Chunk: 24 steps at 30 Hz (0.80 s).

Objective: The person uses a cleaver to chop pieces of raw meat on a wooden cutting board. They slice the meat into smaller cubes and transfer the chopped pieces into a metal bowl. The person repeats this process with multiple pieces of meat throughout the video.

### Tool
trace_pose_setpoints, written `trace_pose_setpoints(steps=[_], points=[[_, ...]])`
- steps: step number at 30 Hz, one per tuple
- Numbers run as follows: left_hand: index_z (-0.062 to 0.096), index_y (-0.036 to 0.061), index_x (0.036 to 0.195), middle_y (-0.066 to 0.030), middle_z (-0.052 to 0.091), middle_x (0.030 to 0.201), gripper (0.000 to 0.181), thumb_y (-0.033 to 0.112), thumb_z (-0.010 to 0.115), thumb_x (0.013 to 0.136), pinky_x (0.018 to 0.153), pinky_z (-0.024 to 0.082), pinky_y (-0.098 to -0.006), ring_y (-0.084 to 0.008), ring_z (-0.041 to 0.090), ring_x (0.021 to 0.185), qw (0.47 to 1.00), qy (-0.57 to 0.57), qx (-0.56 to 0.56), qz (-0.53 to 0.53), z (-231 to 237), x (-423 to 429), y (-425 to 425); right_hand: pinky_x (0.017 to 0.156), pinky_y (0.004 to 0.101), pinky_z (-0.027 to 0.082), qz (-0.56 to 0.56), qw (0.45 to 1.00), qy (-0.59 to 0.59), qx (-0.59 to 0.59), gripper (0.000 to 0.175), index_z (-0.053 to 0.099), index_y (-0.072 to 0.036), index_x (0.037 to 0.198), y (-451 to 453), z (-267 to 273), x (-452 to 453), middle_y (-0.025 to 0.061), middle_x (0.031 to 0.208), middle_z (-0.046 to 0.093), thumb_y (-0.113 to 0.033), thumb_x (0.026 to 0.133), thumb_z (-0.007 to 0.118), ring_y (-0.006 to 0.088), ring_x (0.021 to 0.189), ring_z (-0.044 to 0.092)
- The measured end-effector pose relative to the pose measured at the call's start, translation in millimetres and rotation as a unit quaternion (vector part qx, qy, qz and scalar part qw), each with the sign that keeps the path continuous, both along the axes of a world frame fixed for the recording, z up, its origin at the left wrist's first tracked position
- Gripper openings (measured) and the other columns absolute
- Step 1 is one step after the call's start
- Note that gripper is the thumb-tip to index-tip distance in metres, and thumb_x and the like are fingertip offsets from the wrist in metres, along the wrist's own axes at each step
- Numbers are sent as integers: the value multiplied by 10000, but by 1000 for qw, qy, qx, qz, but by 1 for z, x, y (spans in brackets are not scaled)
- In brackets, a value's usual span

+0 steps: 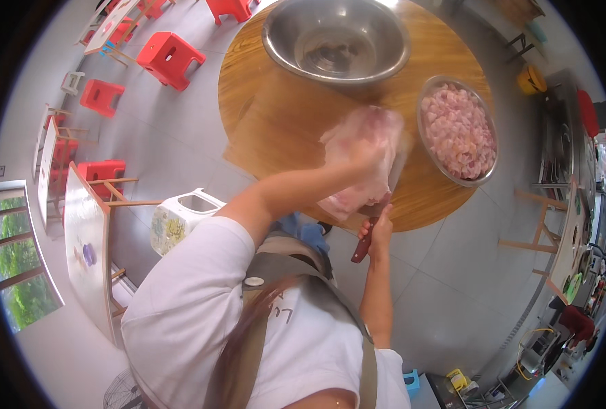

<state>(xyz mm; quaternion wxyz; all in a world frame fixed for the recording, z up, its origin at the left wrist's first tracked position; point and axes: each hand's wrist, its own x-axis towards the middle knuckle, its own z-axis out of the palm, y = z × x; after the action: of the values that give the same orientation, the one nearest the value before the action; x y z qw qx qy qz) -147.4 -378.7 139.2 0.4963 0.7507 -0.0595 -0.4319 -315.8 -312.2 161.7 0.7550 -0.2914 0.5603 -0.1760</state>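
Note:
A large slab of pale pink raw meat [359, 122] lies near the front of a round wooden table [262, 112]. My left hand [368, 158] rests on top of the slab, blurred, so its fingers are hard to make out. In my right hand [378, 230] is the reddish-brown handle of a knife [363, 248]. Its broad blade runs along the right side of the meat and is partly hidden by it. An oval metal bowl [492, 174] heaped with pieces of raw meat [459, 130] stands to the right.
At the table's far side is a big steel basin [282, 56] with a little at its bottom. A white plastic stool [180, 220] is close to my left. Red stools [167, 59] and side tables [85, 255] stand on the left, with a folding-legged table [563, 245] on the right.

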Motion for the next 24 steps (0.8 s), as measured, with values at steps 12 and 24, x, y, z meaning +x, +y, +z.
trace_pose_setpoints(steps=[12, 24], points=[[651, 20, 937, -90, 640, 859, 466, 378, 720, 647, 630, 473, -329, -194, 603, 756, 948, -212, 97, -216, -65, 146, -14, 365, 272, 350, -49, 998, 3, 41, 692, 390, -82, 525, 34, -15, -40, 19, 464, 362, -696, 834, 308, 139, 376, 379], [587, -16, 933, -128, 636, 862, 322, 215, 666, 723, 590, 516, -336, -214, 617, 676, 937, 277, -41, -209, -18, 117, 21, 323, 263, 338, -18, 1000, 21, 7, 646, 371, -99, 539, -13, -11, -35, 14, 456, 375, -666, 848, 338, 112, 355, 386]])
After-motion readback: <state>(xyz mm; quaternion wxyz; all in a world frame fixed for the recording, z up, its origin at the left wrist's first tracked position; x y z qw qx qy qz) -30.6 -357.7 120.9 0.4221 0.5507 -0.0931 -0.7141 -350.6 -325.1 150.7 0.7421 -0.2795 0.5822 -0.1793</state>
